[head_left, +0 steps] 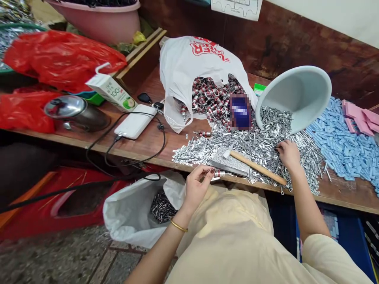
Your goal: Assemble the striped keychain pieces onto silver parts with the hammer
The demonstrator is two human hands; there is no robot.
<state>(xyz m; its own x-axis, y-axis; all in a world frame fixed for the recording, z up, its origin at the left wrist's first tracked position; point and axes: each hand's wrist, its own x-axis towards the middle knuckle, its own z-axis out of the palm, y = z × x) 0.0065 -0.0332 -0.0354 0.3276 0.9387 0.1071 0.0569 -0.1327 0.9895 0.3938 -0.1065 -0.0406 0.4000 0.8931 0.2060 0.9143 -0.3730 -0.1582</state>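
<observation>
My left hand [197,182] is at the front edge of the wooden table [148,138], its fingers pinched round a small red-and-silver metal part [219,173]. My right hand [288,154] rests fingers-down in a wide heap of small silver metal pieces [260,142], its fingertips curled into the pieces. Between the hands lie a wooden-handled hammer [256,167] and a flat metal blade [226,168]. A white plastic bag [189,67] full of red-and-silver parts lies open behind the heap.
A tipped grey basin [299,94] spills silver pieces. Blue plastic pieces [340,142] and pink ones [359,118] cover the right. A power bank [135,121] with black cable, a drink carton [111,92], a steel pot [74,112] and red bags [62,55] sit left. A white bag [133,213] of parts stands on the floor.
</observation>
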